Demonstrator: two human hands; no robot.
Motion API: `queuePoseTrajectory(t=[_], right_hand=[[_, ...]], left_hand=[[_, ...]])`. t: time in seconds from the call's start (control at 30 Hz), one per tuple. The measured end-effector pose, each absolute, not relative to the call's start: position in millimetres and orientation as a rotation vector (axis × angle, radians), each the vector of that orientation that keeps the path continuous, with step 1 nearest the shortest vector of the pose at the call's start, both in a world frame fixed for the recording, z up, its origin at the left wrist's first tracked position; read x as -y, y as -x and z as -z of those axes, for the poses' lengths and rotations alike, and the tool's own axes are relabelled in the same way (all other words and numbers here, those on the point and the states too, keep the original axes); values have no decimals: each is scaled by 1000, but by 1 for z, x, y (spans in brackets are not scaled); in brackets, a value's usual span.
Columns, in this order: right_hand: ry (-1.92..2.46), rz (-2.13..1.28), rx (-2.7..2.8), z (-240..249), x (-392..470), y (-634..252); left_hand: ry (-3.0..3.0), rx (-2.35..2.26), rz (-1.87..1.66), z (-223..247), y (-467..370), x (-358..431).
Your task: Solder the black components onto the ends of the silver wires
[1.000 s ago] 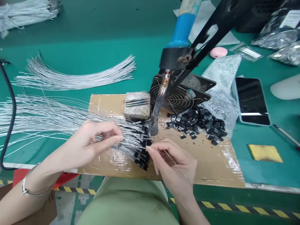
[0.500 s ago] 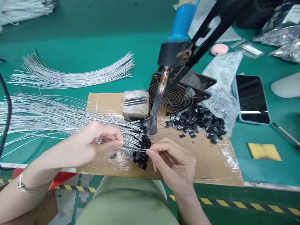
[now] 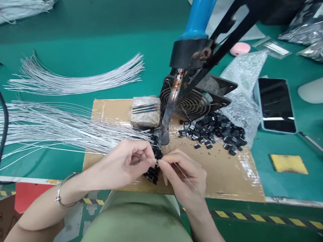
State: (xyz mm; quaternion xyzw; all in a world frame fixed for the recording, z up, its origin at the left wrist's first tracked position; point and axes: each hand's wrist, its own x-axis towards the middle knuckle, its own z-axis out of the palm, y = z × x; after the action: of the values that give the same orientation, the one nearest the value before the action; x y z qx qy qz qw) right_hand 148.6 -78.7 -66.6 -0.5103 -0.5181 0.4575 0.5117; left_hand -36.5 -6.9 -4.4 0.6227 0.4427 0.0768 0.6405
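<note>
My left hand (image 3: 136, 164) is pinched closed, its fingertips nearly touching those of my right hand (image 3: 184, 171). What sits between the left fingertips is too small to make out. A thin wire (image 3: 188, 178) runs through my right hand, held in its closed fingers. Beneath and behind both hands lie black connectors (image 3: 151, 174) on the ends of a bundle of white wires (image 3: 101, 132) that stretches left. The soldering iron (image 3: 173, 104), with a blue handle, points down just above the hands, its tip near a small black block (image 3: 165, 137).
A fan (image 3: 193, 101) stands behind the iron, beside a wrapped block (image 3: 145, 117). Loose black pieces (image 3: 214, 131) lie right on the cardboard (image 3: 227, 178). Farther right are a phone (image 3: 277, 104), a yellow sponge (image 3: 289, 164) and bubble wrap (image 3: 243, 84). A second wire bundle (image 3: 83, 80) lies back left.
My left hand has moved right, up to the fingertips of my right hand. The right hand stays nearly in place with the wire. The whole view has shifted slightly.
</note>
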Motion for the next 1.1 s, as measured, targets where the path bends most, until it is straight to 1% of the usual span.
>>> queuePoseTrajectory(t=[0.13, 0.27, 0.63, 0.9, 1.1], right_hand=[[1254, -1194, 997, 69, 77, -144], [1143, -1260, 757, 73, 77, -151], [1240, -1237, 861, 62, 75, -143], [1100, -1430, 615, 64, 74, -131], [1050, -1468, 527, 66, 73, -128]], left_hand=[[-1320, -1090, -342, 9, 36, 7], [-1308, -1171, -417, 11, 36, 11], [-1264, -1267, -435, 10, 33, 13], [-1302, -1286, -534, 9, 26, 15], [-1333, -1309, -553, 12, 23, 16]])
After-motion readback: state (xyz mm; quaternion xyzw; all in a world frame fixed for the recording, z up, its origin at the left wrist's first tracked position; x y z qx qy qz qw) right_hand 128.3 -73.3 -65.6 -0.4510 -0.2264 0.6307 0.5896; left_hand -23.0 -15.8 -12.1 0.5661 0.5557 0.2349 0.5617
